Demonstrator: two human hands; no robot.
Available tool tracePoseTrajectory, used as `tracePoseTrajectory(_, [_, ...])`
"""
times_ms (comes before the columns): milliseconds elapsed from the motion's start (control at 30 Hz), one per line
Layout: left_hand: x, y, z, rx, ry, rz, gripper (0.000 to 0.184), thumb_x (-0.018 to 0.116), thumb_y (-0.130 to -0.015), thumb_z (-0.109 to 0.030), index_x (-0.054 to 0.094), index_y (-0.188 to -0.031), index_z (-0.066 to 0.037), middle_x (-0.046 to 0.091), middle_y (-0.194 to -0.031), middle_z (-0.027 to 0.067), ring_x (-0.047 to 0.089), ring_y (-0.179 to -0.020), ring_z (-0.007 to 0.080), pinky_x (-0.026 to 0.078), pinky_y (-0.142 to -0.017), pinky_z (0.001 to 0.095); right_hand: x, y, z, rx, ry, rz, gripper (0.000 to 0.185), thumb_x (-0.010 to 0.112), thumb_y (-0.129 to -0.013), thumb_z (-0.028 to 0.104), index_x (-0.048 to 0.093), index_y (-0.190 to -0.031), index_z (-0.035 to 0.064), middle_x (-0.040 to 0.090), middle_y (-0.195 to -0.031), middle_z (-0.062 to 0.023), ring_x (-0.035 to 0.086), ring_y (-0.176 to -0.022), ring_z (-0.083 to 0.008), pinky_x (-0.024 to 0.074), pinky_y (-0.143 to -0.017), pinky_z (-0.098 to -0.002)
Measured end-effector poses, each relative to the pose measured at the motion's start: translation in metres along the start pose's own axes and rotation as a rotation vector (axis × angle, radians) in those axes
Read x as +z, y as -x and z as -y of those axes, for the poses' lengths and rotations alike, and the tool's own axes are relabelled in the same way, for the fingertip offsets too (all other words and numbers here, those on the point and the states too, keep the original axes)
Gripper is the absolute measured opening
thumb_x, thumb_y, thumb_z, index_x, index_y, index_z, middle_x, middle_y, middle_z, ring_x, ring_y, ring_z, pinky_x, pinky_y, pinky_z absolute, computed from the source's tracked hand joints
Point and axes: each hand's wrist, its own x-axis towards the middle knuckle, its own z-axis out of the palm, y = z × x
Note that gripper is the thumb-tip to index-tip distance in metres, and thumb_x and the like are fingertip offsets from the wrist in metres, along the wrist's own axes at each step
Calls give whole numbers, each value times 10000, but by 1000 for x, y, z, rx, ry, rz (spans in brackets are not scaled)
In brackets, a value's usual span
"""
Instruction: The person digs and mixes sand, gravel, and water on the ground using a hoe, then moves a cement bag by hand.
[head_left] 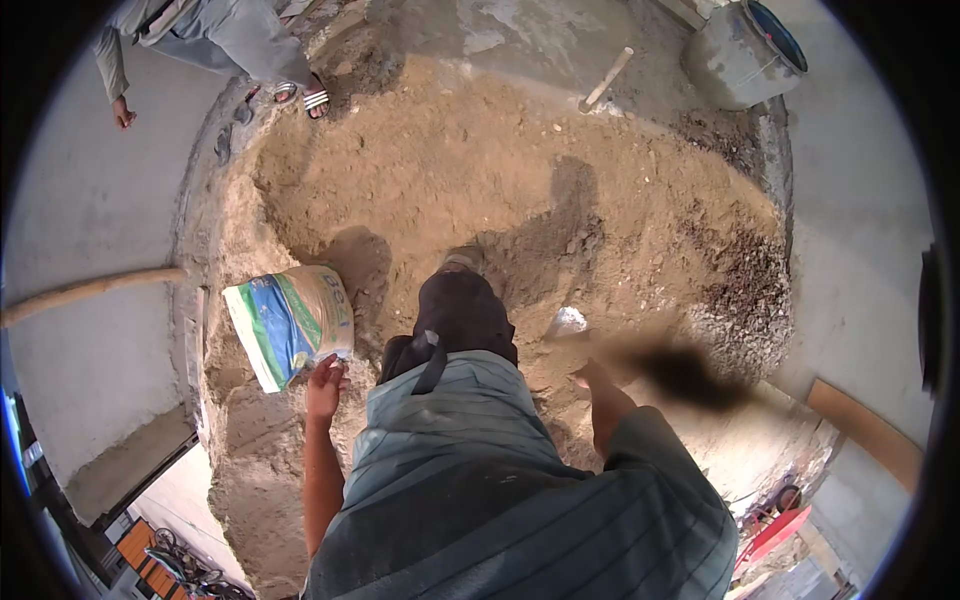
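At the lower rim of a standing sack (290,320), printed blue, green and white, is my left hand (326,386). Its fingers are curled and pinch the sack's edge near the corner. What the sack holds is hidden. My right hand (592,376) is low over the soil, with its fingers closed. Just beyond it a bright, pointed metal piece, seemingly a trowel blade (567,322), lies against the dirt. A brown blur crosses this area, so the handle and part of the fingers are hidden.
Loose sandy soil (430,150) surrounds my feet, with gravel (745,310) at right. A wooden stake (606,80) and a large bucket (740,55) stand at the back. Another person (240,45) is at the upper left. A pole (95,292) leans left; a red wheelbarrow (775,540) sits lower right.
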Motion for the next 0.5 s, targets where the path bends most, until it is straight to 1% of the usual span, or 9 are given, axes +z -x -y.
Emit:
tracePoseTrajectory(33, [8, 4, 3, -50, -39, 18, 493, 626, -950, -221, 502, -1375, -3, 699, -1006, 79, 642, -737, 114, 478, -610, 241, -3, 30, 15, 105, -225, -157, 909, 704, -798, 557, 309, -1501, 137, 483, -1434, -232, 452, -1347, -390, 413, -1072, -475])
tracePoseTrajectory(133, [3, 10, 27, -160, -214, 66, 485, 626, -940, -213, 513, -1369, -17, 702, -1002, 92, 656, -714, 141, 486, -582, 259, -42, 80, 60, 282, -626, -478, 1052, 718, -778, 549, 144, -1577, 179, 495, -1421, -231, 497, -1302, -386, 432, -1051, -492])
tracePoseTrajectory(200, [-7, 19, 35, -214, -347, 103, 477, 629, -938, -216, 522, -1361, -25, 702, -1006, 95, 656, -705, 147, 494, -577, 269, -54, 59, 66, 116, -558, -660, 923, 709, -794, 521, 302, -1527, 137, 530, -1372, -222, 562, -1214, -389, 468, -1010, -482])
tracePoseTrajectory(267, [-32, 18, 62, -207, -375, 104, 453, 626, -945, -213, 531, -1346, -23, 707, -985, 104, 663, -690, 154, 510, -572, 282, -74, 24, 66, 67, -337, -410, 626, 668, -872, 407, 485, -1367, 70, 594, -1294, -225, 619, -1155, -364, 528, -939, -461])
tracePoseTrajectory(300, [-44, 17, 74, -231, -339, 80, 451, 626, -948, -214, 531, -1345, -23, 709, -978, 105, 668, -692, 156, 513, -572, 284, -119, 90, 88, 159, -412, -388, 512, 654, -861, 394, 553, -1274, 109, 630, -1269, -163, 614, -1160, -369, 533, -929, -466])
tracePoseTrajectory(333, [-54, 16, 82, -254, -302, 53, 449, 625, -950, -214, 531, -1345, -23, 710, -971, 107, 672, -694, 158, 516, -572, 285, -134, 102, 93, 130, -376, -362, 512, 652, -861, 351, 535, -1283, 87, 626, -1262, -202, 606, -1176, -376, 520, -956, -463])
tracePoseTrajectory(400, [-65, 23, 83, -234, -354, 14, 447, 620, -957, -220, 528, -1349, -26, 713, -960, 106, 690, -712, 166, 512, -563, 279, -109, 62, 80, 122, -362, -483, 410, 634, -873, 259, 576, -1225, 57, 672, -1142, -227, 663, -1083, -355, 574, -850, -472])
tracePoseTrajectory(467, [-59, 31, 62, -272, -369, -39, 447, 618, -959, -225, 528, -1351, -30, 712, -967, 104, 697, -722, 170, 512, -562, 280, -93, 25, 48, 158, -460, -368, 308, 648, -875, 188, 628, -1139, 31, 705, -991, -223, 721, -925, -307, 614, -668, -444])
tracePoseTrajectory(500, [-59, 33, 61, -246, -370, -56, 445, 612, -963, -229, 528, -1354, -34, 709, -955, 91, 677, -684, 151, 502, -559, 264, -97, 25, 29, 222, -477, -316, 397, 668, -847, 223, 611, -1186, 24, 687, -1076, -217, 698, -994, -327, 597, -761, -444])
